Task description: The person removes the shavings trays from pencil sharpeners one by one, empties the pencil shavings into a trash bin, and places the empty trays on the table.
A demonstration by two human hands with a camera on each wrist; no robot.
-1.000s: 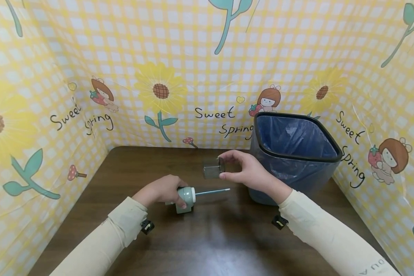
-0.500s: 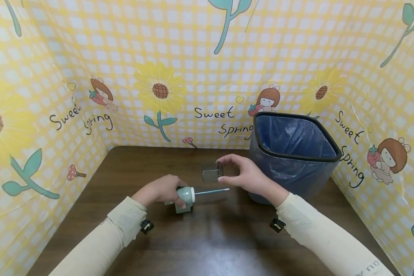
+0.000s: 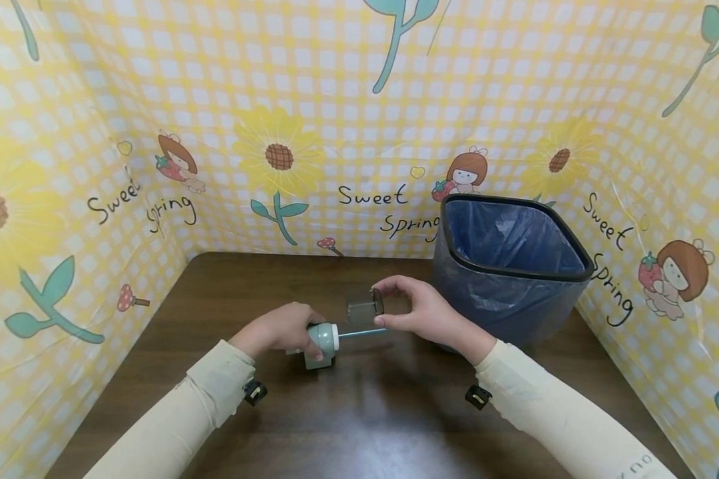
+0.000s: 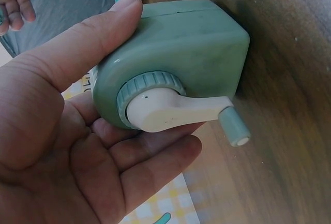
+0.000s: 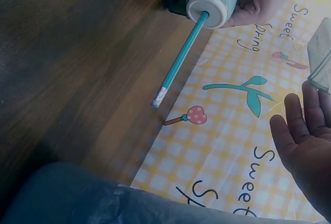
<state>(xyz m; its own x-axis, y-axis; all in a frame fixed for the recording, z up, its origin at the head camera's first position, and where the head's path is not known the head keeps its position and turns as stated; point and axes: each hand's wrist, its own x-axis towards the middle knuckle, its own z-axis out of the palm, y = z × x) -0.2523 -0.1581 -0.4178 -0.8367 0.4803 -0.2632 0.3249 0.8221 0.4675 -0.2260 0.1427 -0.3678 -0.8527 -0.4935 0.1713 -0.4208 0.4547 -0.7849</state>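
My left hand [image 3: 283, 329] grips a green hand-crank pencil sharpener [image 3: 320, 347] over the table. In the left wrist view the thumb lies along its side, with the fingers on the other side; the white crank [image 4: 176, 111] points away from the palm. A teal pencil [image 5: 181, 61] sticks out of the sharpener's white front ring, eraser end outward. My right hand [image 3: 422, 309] pinches a smoky clear shavings drawer [image 3: 361, 309] by one end, just beyond the pencil. Its fingertips hide the pencil's eraser end in the head view. Whether the drawer holds shavings cannot be made out.
A blue-grey bin [image 3: 485, 293] with a black rim and a plastic liner stands behind my right forearm. The dark wooden table [image 3: 359, 419] is enclosed at the back and sides by yellow checked sheeting [image 3: 347, 133].
My right hand has moved a little left and toward me with the drawer, closer to the pencil. The left hand and sharpener have stayed put.
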